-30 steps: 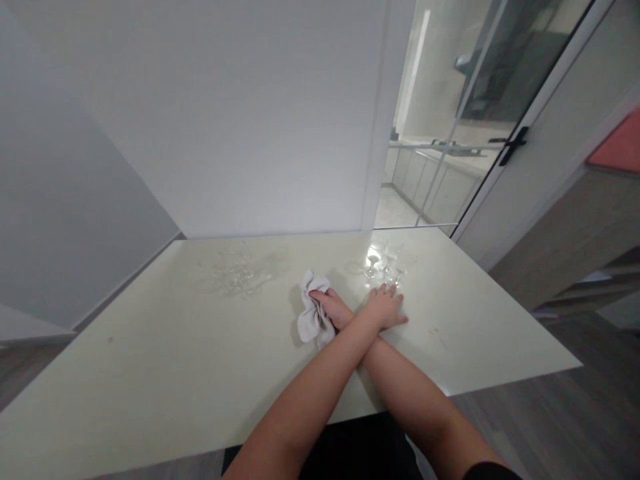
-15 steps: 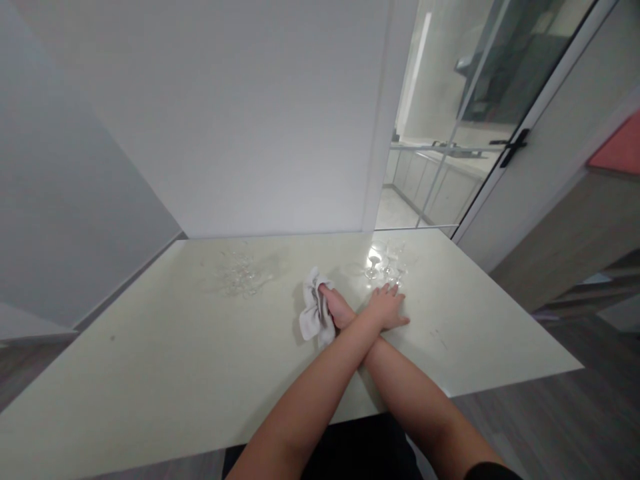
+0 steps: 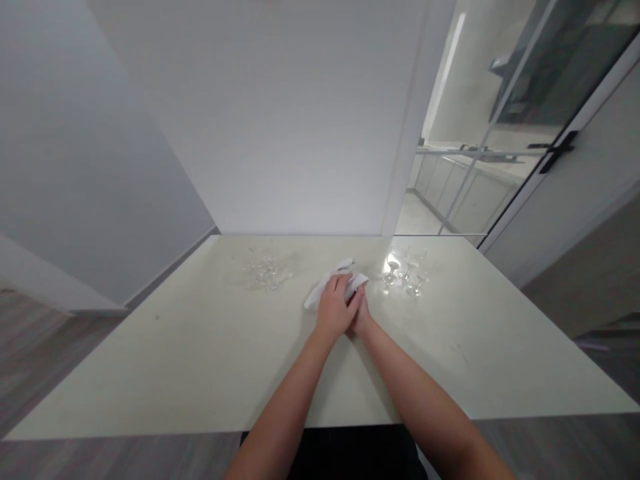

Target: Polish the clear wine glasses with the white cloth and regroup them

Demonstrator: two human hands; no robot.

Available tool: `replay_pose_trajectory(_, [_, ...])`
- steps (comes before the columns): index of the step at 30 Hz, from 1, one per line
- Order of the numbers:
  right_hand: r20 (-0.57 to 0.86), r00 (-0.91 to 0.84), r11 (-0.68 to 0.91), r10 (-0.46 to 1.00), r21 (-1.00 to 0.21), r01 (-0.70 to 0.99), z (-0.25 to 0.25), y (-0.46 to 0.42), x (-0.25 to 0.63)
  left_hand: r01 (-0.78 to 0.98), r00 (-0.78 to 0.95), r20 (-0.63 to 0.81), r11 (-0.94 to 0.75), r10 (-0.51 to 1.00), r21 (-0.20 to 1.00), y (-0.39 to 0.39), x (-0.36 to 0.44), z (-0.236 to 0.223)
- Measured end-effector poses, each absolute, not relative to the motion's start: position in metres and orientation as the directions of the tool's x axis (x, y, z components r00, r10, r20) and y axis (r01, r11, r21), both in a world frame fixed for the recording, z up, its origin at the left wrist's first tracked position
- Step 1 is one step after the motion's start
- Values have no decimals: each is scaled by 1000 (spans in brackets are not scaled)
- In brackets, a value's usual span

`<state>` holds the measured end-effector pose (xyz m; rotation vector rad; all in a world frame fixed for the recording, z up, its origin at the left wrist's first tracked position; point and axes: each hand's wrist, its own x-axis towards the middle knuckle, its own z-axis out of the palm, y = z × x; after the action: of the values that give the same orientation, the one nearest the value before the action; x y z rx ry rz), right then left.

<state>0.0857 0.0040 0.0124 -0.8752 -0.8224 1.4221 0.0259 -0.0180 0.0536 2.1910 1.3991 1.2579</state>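
A crumpled white cloth (image 3: 320, 291) is bunched between my hands over the middle of the table. My left hand (image 3: 334, 310) lies over its near side with the fingers bent onto it. Close against it, my right hand (image 3: 362, 315) grips the cloth from the right, its fingers partly hidden by the left. To the right stands a small group of clear stemmed glasses (image 3: 391, 268), apart from my hands. Farther left is a cluster of clear, shiny items (image 3: 265, 270), too faint to tell one from another.
The pale, glossy table (image 3: 200, 373) meets a white wall (image 3: 300, 133) at its far edge. At the back right, a glass-paned door (image 3: 470, 147) with a black handle (image 3: 559, 150) shows a kitchen beyond. A small dark speck (image 3: 157, 318) marks the tabletop at left.
My forearms have uncrossed. My left hand has moved left from beside the stemmed glasses onto the cloth, which my right hand held. The camera view has turned left.
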Motion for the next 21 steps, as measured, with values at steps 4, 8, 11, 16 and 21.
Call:
replay_pose_trajectory(4, [-140, -66, -145, 988, -687, -712, 12, 7, 90, 582, 205, 488, -507, 848, 636, -11, 8, 38])
replay_pose_trajectory(8, [-98, -41, -101, 994, -766, -635, 9, 0, 92, 469, 202, 546, -570, 813, 675, -21, 13, 40])
replay_pose_trajectory(11, [-16, -34, -30, 999, -889, -457, 8, -2, 96, 331, 367, 556, -663, 746, 671, -31, 15, 50])
replay_pose_trajectory(16, [6, -181, -100, 984, -817, -569, 14, 0, 103, 245, 228, 564, -607, 794, 756, -14, -15, 63])
replay_pose_trajectory(21, [11, -355, -302, 935, -499, -812, 15, 0, 107, 348, -655, 508, -374, 559, 860, 32, -82, 47])
